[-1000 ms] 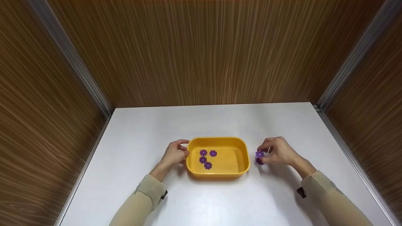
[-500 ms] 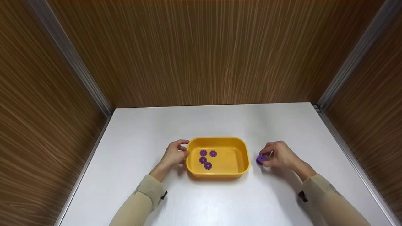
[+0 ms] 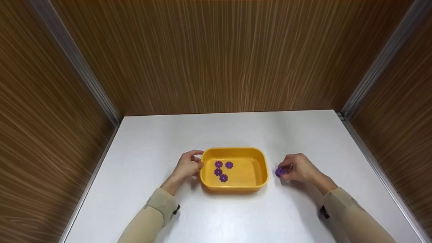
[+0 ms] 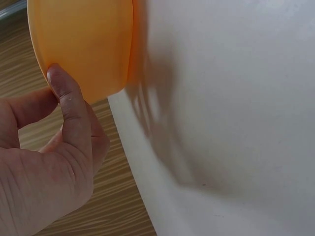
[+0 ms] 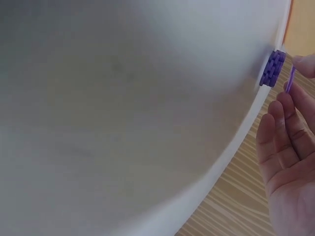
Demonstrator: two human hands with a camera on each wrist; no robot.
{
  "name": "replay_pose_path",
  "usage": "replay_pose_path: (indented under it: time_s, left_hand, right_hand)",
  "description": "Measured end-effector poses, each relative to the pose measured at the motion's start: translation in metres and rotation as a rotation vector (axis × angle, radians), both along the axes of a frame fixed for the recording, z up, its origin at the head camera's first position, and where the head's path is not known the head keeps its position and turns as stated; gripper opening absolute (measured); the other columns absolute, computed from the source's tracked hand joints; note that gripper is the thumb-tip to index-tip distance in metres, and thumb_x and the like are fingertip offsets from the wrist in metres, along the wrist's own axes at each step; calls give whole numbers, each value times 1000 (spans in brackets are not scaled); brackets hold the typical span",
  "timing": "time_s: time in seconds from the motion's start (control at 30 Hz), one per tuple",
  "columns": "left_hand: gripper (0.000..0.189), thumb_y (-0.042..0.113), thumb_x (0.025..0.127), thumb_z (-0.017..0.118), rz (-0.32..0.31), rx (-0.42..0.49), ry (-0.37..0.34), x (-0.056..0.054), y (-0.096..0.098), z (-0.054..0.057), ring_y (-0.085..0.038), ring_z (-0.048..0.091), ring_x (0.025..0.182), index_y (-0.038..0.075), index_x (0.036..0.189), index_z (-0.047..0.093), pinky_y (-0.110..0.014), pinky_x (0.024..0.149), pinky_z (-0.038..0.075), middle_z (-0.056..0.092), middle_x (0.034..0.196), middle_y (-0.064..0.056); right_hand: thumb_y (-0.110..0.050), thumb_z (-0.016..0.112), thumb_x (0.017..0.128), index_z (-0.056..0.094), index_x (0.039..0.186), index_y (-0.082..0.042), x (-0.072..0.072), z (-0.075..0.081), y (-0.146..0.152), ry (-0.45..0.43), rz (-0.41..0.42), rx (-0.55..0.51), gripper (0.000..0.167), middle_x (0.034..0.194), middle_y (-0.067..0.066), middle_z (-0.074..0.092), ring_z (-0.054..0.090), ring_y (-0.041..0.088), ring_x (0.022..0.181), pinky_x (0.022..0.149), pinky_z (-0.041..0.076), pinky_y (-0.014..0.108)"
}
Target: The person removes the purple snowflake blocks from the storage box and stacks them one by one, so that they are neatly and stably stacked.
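ok so the left hand [image 3: 186, 165] is pinching the tray [image 3: 244, 173] by its edge, right hand [image 3: 301, 167] is pinching a disc [image 5: 290, 79] just above a stack [image 5: 272, 70]

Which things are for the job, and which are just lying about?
Seem for the job:
tray
four discs inside it
held disc
stack
left hand
right hand

Just around:
table
walls

I see nothing loose just lying about.
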State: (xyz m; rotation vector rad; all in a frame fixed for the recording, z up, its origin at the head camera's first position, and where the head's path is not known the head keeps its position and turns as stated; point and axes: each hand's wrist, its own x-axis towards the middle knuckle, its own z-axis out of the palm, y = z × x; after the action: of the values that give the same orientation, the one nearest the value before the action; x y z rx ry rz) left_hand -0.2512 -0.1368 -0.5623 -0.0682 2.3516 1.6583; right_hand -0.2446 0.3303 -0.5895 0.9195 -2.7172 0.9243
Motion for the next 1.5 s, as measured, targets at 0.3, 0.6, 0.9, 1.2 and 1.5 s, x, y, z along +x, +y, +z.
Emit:
replay_pose_path:
  time_s: [0.3, 0.6, 0.9, 1.2, 1.5]
  left_hand:
    - [54, 0, 96, 72, 0, 8, -7, 0, 0, 0, -17, 63, 71, 10, 149, 70, -32, 65, 68, 65, 107, -8]
    - [55, -2, 95, 71, 2, 39, -16, 0, 0, 0, -16, 62, 73, 10, 149, 69, -31, 64, 67, 62, 105, -6]
    - [56, -2, 94, 72, 3, 40, -10, 0, 0, -1, -16, 63, 72, 9, 149, 69, -32, 65, 67, 62, 105, -7]
    - [54, 0, 96, 73, 5, 7, -12, -1, 1, -1, -18, 66, 76, 11, 150, 69, -34, 68, 69, 64, 107, -8]
    - [53, -1, 96, 72, 4, 39, -12, 0, 0, -1, -17, 62, 68, 11, 148, 70, -32, 64, 67, 61, 104, -6]
  right_hand:
    - [-9, 95, 68, 90, 95, -7, 0, 1, -3, -20, -11, 25, 27, 80, 1, 78, 66, 6, 71, 65, 58, 17]
    - [-12, 94, 70, 90, 95, -10, 0, 0, -4, -50, -43, 64, 26, 79, -2, 77, 64, 5, 72, 67, 57, 18]
    - [-20, 98, 72, 87, 108, -9, 1, 3, -5, -134, -81, 157, 39, 87, 0, 74, 63, 10, 77, 69, 56, 19]
    - [-14, 98, 74, 89, 105, -9, -1, 3, -7, -128, -37, 156, 33, 88, 0, 76, 64, 9, 79, 73, 59, 20]
    - [-17, 95, 73, 88, 101, -12, -1, 4, -8, -108, -55, 205, 29, 85, -1, 75, 59, 7, 77, 72, 55, 21]
